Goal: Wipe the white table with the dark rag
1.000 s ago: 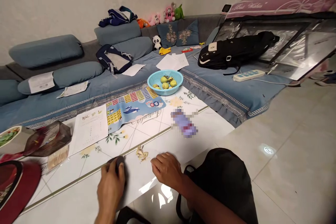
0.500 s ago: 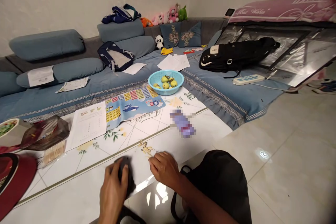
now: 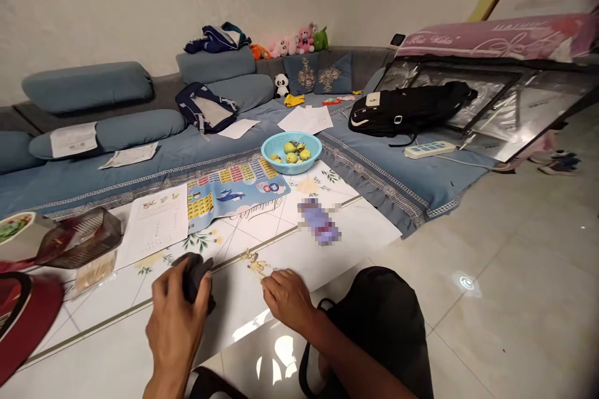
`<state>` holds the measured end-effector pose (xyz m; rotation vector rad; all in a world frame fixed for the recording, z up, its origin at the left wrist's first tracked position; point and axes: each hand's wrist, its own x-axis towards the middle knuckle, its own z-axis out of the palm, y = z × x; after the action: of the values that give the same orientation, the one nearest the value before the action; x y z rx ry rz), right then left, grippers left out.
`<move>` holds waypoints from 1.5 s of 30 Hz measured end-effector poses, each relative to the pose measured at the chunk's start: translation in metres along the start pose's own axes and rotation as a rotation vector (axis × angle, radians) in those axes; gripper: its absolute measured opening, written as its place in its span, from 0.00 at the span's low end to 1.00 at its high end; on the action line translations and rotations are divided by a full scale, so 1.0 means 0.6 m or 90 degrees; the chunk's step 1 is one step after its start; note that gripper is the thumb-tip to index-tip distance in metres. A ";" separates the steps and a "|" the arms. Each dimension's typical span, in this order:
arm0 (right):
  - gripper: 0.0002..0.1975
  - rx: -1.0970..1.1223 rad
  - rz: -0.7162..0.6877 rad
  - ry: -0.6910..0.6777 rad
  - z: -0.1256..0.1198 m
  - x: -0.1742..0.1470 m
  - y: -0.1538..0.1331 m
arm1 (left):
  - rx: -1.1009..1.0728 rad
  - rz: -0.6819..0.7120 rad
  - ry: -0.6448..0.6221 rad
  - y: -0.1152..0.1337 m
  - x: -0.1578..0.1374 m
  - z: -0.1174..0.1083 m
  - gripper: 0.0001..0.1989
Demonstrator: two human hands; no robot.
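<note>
The left grip [image 3: 178,315] extends from the view's lower edge, back of the hand showing, fingers curled forward, thumb set opposite them. The bare right forearm [image 3: 346,352] slants in from lower right; the right grip [image 3: 290,300] is loosely folded, apart from the left.

A white, flower-patterned surface [image 3: 234,302] carries a turquoise basket [image 3: 292,168], blue chart [image 3: 248,196], printed sheet [image 3: 154,227] and small pale pieces [image 3: 255,264].

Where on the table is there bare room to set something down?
Bare: between left hand and maroon object; right of the blurred purple item, to the edge of the table. Crowded: the left end, where tray, stick pack and paper sit close; and around the pale pieces by the right hand.
</note>
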<state>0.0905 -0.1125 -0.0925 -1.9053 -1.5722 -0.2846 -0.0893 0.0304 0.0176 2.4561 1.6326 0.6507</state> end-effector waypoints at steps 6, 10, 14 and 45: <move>0.08 0.020 -0.004 -0.002 -0.003 -0.003 0.001 | 0.091 -0.023 -0.103 -0.128 0.018 0.029 0.27; 0.08 0.073 0.026 0.001 -0.023 -0.007 -0.007 | 0.169 -0.056 -0.163 -0.144 -0.014 0.024 0.28; 0.11 0.286 0.143 0.020 -0.051 -0.036 -0.052 | 0.208 -0.085 -0.241 -0.102 -0.093 0.024 0.25; 0.25 -0.112 0.392 0.076 -0.052 0.014 0.023 | -0.431 0.035 -0.160 -0.133 -0.139 -0.014 0.29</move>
<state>0.1127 -0.1253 -0.0687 -2.3514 -0.8435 -0.2624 -0.1876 -0.0132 -0.0249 1.9854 1.0298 0.7174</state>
